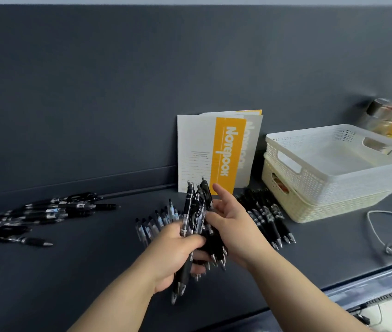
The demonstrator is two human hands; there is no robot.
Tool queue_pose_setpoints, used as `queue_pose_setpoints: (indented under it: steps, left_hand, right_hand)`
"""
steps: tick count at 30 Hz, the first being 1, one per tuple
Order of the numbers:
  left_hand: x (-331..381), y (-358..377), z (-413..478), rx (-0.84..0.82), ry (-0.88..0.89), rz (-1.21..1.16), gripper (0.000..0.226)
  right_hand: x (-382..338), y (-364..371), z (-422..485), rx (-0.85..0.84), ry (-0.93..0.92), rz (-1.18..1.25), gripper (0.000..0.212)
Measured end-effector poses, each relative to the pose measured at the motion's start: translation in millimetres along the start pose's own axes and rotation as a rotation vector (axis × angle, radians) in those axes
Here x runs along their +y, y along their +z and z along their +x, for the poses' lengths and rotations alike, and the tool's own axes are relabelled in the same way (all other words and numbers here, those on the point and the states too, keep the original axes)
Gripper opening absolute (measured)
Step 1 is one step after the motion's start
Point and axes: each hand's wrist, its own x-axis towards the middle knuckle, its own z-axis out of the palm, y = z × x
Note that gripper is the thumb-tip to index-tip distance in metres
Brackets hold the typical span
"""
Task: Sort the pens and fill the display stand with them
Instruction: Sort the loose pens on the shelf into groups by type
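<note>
My left hand [171, 255] grips a bundle of black pens [196, 212], held upright above the dark desk with the tips pointing down. My right hand [232, 224] touches the right side of the same bundle, its fingers spread and the forefinger raised. Behind the hands, a row of clear-barrelled pens [156, 221] lies side by side. To the right lies a tidy row of black pens [268, 218]. A loose pile of black pens [46, 212] sprawls at the far left. No display stand is in view.
Notebooks [214, 149] with an orange stripe lean on the back wall. Two stacked plastic baskets [334, 168] stand at the right, a glass jar [385, 116] behind them. A white cable [391, 238] lies near the desk's right front edge [358, 286].
</note>
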Motion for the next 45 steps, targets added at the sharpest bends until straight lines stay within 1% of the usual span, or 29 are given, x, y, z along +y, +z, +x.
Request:
queue_pose_setpoints:
  steps: [5,8,13,16,18,19,20,23,24,26,28,30,33,35,37,38,39,41,43,45]
  left_hand:
    - [2.7,16.2,7.5,-0.07,-0.07,-0.038,0.018]
    - [2.1,22.7,13.5,-0.064,-0.095,-0.05,0.018]
    - [3.4,34.0,23.4,-0.095,-0.149,-0.047,0.013]
    - [4.3,42.5,28.0,-0.128,-0.158,-0.059,0.014]
    - [3.1,46.0,31.8,-0.098,-0.152,-0.102,0.018]
    - [2.1,46.6,33.7,-0.057,-0.147,-0.136,0.021]
    - [1.2,46.5,35.6,-0.009,-0.142,-0.173,0.024]
    - [0.4,43.8,39.6,0.08,-0.117,-0.247,0.022]
    - [0.7,43.4,39.8,0.091,-0.112,-0.257,0.02]
    - [1.3,44.4,39.4,0.103,-0.108,-0.283,0.017]
    - [1.4,45.9,39.1,0.1,-0.116,-0.333,0.019]
    - [0.9,46.5,40.0,0.094,-0.127,-0.402,0.023]
    - [0.5,46.6,40.2,0.078,-0.126,-0.506,0.023]
    - [0.4,46.9,39.3,0.049,-0.126,-0.561,0.022]
    - [-0.2,47.4,38.6,0.015,-0.126,-0.594,0.023]
    - [-0.9,47.7,38.5,0.001,-0.122,-0.601,0.024]
    - [-1.5,47.7,38.3,-0.018,-0.116,-0.609,0.025]
    - [-2.1,47.2,36.4,-0.072,-0.098,-0.639,0.03]
    - [-1.4,46.1,33.3,-0.104,-0.079,-0.643,0.037]
    - [-0.9,45.4,30.8,-0.109,-0.059,-0.634,0.042]
  right_hand:
    - [-0.7,-23.8,0.5,-0.054,-0.023,-0.077,0.073]
    - [-0.6,-38.8,0.8,-0.112,-0.029,-0.123,0.076]
    - [5.9,-49.5,-0.8,-0.127,-0.003,-0.094,0.079]
    - [4.9,-58.5,1.2,-0.14,-0.013,-0.003,0.074]
    - [-2.2,-66.8,1.2,-0.109,-0.028,0.034,0.066]
    - [-5.5,-72.9,1.9,-0.068,-0.032,-0.011,0.063]
    - [-9.2,-80.7,3.5,-0.018,-0.034,-0.131,0.063]
    - [-12.3,-101.5,13.5,0.038,0.062,-0.709,0.074]
    - [-10.4,-104.5,16.6,0.032,0.077,-0.831,0.075]
    - [-5.7,-103.3,20.4,0.02,0.075,-0.976,0.075]
    - [4.5,-101.2,22.6,0.057,0.028,-1.086,0.071]
    - [12.5,-100.8,22.4,0.117,-0.013,-1.168,0.064]
    - [17.6,-101.9,19.5,0.118,-0.011,-1.249,0.051]
    - [18.2,-100.6,17.1,0.15,-0.104,-1.19,0.046]
    - [10.3,-92.5,10.7,0.198,-0.262,-1.003,0.036]
    - [5.6,-85.9,6.2,0.193,-0.304,-0.881,0.029]
    - [0.8,-78.7,1.2,0.152,-0.294,-0.769,0.022]
    - [-3.2,-64.9,-7.6,-0.005,-0.193,-0.592,0.013]
    - [-2.2,-55.5,-11.1,-0.143,-0.102,-0.494,0.017]
    - [1.3,-50.7,-11.3,-0.214,-0.045,-0.401,0.028]
